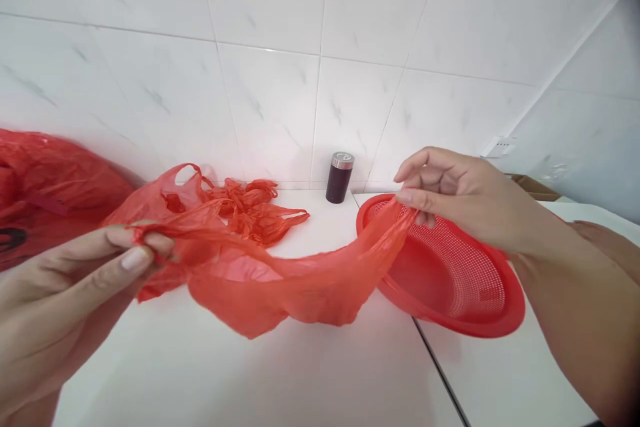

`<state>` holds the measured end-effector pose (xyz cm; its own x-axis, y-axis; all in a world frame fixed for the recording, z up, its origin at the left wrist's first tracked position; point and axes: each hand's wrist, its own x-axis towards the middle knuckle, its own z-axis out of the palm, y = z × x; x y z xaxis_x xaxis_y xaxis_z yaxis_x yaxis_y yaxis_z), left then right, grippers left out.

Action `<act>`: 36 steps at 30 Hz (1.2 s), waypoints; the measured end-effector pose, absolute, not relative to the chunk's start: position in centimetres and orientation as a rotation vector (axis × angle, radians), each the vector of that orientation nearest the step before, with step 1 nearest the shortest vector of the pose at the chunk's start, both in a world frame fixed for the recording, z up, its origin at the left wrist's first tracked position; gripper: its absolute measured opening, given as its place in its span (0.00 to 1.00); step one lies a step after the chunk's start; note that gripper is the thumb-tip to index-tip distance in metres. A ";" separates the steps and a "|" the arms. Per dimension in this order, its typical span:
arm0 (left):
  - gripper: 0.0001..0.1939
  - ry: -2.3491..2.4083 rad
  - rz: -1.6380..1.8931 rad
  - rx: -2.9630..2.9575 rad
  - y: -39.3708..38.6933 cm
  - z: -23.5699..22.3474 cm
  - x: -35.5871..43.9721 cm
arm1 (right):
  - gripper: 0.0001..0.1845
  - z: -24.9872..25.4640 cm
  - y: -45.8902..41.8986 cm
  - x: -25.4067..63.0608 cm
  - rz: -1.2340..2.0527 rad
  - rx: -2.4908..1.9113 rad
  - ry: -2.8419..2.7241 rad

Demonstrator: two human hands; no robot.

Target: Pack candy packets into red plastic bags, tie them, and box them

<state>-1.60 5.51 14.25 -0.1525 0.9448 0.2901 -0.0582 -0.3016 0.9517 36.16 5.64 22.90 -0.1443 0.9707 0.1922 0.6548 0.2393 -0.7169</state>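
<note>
"Two ends of one bag (310, 287): why this hold?"

"The left hand (75, 307) pinches one end, left of the basket (510, 313); the right hand (470, 197) pinches the other between thumb and fingers, seemingly above the basket's left rim. Held so, the bag sags between them, presumably to spread its folds."

"And the room around?"

"Bare table (250, 380) lies left and in front of the basket. Loose bags (273, 230), left of the basket, crowd the far side; the bottle (339, 183) and wall (270, 93) bound the space behind."

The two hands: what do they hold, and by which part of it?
A red plastic bag; the left hand pinches one end, the right hand the other.
</note>
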 end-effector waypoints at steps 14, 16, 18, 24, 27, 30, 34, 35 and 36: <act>0.11 0.913 0.473 1.767 10.3 17.5 9.2 | 0.09 20.8 9.1 27.0 0.872 -0.707 -1.943; 0.15 0.969 0.568 1.681 10.8 17.1 9.3 | 0.13 19.4 9.6 26.9 0.849 -0.742 -1.918; 0.17 0.995 0.666 1.561 11.1 16.5 8.9 | 0.14 17.7 9.8 27.4 0.870 -0.845 -1.942; 0.16 0.865 0.617 1.525 11.1 15.6 7.0 | 0.09 16.0 5.9 27.8 0.844 -0.868 -1.828; 0.16 0.798 0.512 1.640 10.6 16.3 6.2 | 0.06 16.8 3.9 27.2 0.752 -0.669 -1.958; 0.09 0.787 0.440 1.847 9.8 16.8 6.1 | 0.10 16.0 4.9 26.9 0.780 -0.743 -1.831; 0.10 0.906 0.492 2.076 8.8 15.8 7.0 | 0.19 12.5 8.1 26.5 1.041 -0.971 -1.745; 0.11 0.951 0.531 2.127 8.6 15.2 7.2 | 0.20 11.6 8.7 26.3 1.106 -0.986 -1.729; 0.12 0.989 0.569 2.178 8.4 14.7 7.3 | 0.20 10.9 9.0 26.2 1.172 -0.982 -1.699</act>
